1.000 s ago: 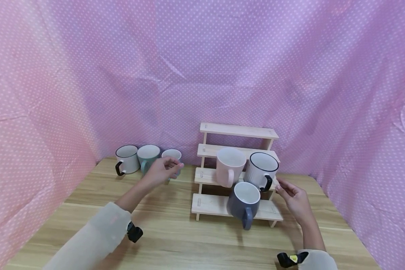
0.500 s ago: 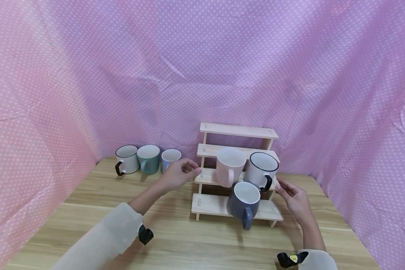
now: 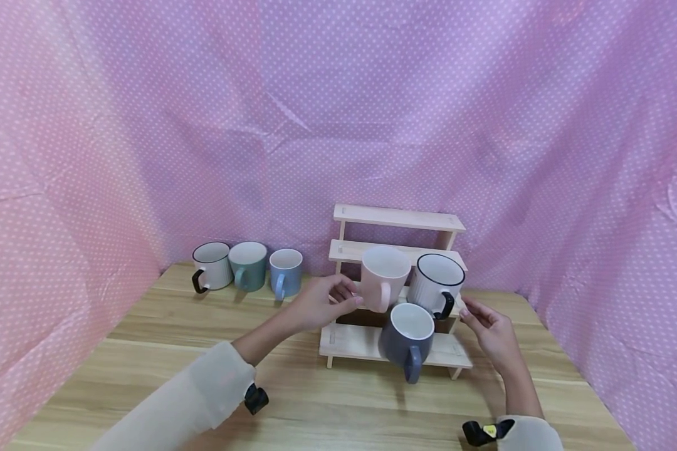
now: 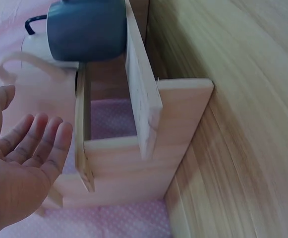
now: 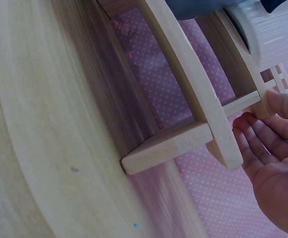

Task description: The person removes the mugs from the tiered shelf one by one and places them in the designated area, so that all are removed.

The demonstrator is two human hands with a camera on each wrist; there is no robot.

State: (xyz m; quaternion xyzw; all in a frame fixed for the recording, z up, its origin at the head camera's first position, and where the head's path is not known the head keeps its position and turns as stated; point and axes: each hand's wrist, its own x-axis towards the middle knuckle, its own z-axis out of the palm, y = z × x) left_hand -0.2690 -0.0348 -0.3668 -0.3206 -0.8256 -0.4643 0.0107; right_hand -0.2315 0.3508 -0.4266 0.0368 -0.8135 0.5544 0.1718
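A tiered wooden display stand [image 3: 397,217] holds three mugs. On its second step from the bottom are a pale pink mug [image 3: 374,285] and a white ribbed mug [image 3: 430,294] with a dark rim and black handle. A dark grey-blue mug [image 3: 396,346] sits on the lowest step. My left hand [image 3: 318,304] is at the left side of the pink mug, thumb and fingers spread apart; in the left wrist view its fingers [image 4: 54,148] overlap the mug's lower body without curling round it. With thumb and fingertips, my right hand [image 3: 494,336] pinches the right end of the second step.
Left of the stand, at the back of the wooden table [image 3: 293,401], a white mug [image 3: 217,269] with black handle, a green mug [image 3: 254,275] and a light blue mug [image 3: 290,280] stand in a row. A pink polka-dot cloth [image 3: 338,125] hangs close behind.
My left hand has moved right, from in front of the light blue mug across to the pink mug, uncovering the light blue mug. My right hand has stayed at the stand's right end.
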